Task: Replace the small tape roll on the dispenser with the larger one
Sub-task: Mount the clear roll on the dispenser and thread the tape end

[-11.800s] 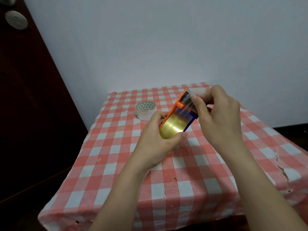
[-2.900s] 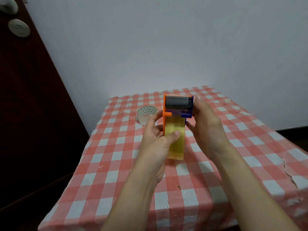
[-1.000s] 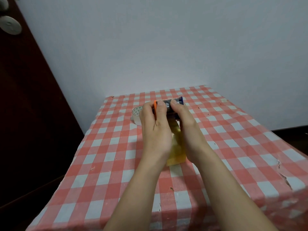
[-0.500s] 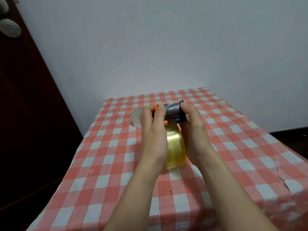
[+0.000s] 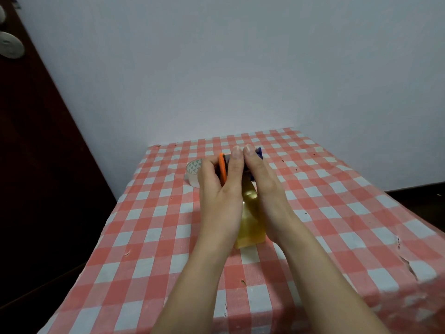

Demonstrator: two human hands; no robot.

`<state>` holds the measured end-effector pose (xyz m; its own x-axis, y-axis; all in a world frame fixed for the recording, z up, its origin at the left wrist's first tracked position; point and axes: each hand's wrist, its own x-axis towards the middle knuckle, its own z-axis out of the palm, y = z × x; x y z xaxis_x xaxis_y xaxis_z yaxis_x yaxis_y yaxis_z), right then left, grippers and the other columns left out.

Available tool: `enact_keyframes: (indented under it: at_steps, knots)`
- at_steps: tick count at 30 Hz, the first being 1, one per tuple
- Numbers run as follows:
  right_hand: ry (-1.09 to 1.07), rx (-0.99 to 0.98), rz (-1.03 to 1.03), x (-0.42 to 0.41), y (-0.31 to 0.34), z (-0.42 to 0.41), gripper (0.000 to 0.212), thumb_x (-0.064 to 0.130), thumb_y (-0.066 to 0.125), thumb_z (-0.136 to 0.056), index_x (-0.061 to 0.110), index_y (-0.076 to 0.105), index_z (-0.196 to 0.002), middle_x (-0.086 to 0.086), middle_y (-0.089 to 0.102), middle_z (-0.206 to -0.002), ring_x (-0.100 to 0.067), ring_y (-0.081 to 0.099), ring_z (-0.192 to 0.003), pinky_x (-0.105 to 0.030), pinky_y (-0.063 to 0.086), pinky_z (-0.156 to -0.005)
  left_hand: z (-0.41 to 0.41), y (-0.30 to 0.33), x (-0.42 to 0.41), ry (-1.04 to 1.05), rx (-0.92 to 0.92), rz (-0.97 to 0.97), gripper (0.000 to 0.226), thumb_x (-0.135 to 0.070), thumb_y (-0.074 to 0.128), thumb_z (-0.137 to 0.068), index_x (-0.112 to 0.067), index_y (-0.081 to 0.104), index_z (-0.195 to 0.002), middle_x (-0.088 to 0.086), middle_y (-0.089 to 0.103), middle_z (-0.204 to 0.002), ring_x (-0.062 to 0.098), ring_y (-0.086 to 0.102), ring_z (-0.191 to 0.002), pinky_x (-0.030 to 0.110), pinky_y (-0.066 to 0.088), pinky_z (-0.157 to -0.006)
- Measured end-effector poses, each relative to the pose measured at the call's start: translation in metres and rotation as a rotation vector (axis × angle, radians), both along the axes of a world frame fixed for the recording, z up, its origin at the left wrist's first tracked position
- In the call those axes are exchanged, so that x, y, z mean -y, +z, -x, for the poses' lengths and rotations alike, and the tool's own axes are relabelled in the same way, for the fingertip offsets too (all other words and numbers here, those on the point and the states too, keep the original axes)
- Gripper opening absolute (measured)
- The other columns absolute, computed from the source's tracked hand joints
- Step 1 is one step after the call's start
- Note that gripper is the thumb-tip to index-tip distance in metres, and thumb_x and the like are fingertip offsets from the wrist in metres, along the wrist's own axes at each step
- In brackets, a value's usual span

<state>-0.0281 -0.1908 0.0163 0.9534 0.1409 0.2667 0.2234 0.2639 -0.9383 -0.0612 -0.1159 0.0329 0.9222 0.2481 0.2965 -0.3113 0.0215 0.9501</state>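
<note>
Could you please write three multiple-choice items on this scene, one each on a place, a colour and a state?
1. Where does the white tape roll lie?
A. On the tablecloth, beside the left hand
B. On the floor
C. On top of the dispenser

2. What colour is the dispenser side plate by the left hand?
A. Green
B. Orange
C. Black

3. How is the dispenser held?
A. It lies untouched
B. The right hand alone holds it
C. Both hands grip it, with yellow tape hanging below

Answers: 1 A, the roll rests on the checked cloth just beyond the left hand's fingers; 2 B, an orange plate shows between the left fingers; 3 C, both hands close round the dispenser, and the yellow strip trails between the wrists.
</note>
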Motion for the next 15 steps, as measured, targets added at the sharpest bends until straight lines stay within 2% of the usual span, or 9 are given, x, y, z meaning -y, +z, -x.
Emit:
enact_keyframes:
  at_steps: [3, 6, 11, 15]
  knots:
    - [-0.039, -0.044, -0.006, -0.0012, 0.0011, -0.0011, 0.047, 0.054, 0.056, -0.084, 0.013, 0.067, -0.104, -0.002, 0.073, -0.099, -0.022, 0.069, -0.102, -0.041, 0.051, -0.098, -0.0014, -0.0005, -0.0007, 0.016, -0.012, -0.029, 0.054, -0.065, 0.049, -0.079, -0.018, 0.056, -0.105, 0.008, 0.063, -0.114, 0.016, 0.065, -0.101, 0.033, 0.054, -0.089]
    - [-0.031, -0.06, 0.0, -0.0022, 0.0013, -0.0001, 0.043, 0.051, 0.054, -0.089, 0.014, 0.068, -0.108, -0.006, 0.073, -0.108, -0.019, 0.069, -0.103, -0.042, 0.051, -0.099, -0.0022, -0.0017, -0.0017, 0.019, -0.034, -0.029, 0.04, -0.055, 0.048, -0.091, -0.018, 0.056, -0.107, 0.005, 0.062, -0.117, 0.012, 0.063, -0.103, 0.03, 0.052, -0.088]
    - [0.022, -0.057, -0.048, 0.0002, 0.0012, 0.0005, 0.039, 0.04, 0.049, -0.097, 0.008, 0.066, -0.111, 0.005, 0.072, -0.095, -0.004, 0.068, -0.089, -0.025, 0.048, -0.083, -0.0034, 0.0001, -0.002, -0.011, -0.062, 0.028, 0.031, -0.043, 0.047, -0.098, -0.016, 0.058, -0.109, 0.003, 0.063, -0.118, 0.011, 0.064, -0.104, 0.027, 0.05, -0.087]
    - [0.084, -0.111, -0.156, 0.0007, 0.0045, 0.002, 0.049, 0.041, 0.053, -0.093, 0.0, 0.061, -0.119, -0.01, 0.07, -0.107, -0.021, 0.068, -0.101, -0.033, 0.051, -0.089, -0.0049, 0.002, -0.0038, -0.042, -0.088, 0.123, 0.028, -0.036, 0.052, -0.097, -0.011, 0.059, -0.106, 0.01, 0.068, -0.114, 0.02, 0.068, -0.103, 0.036, 0.053, -0.091]
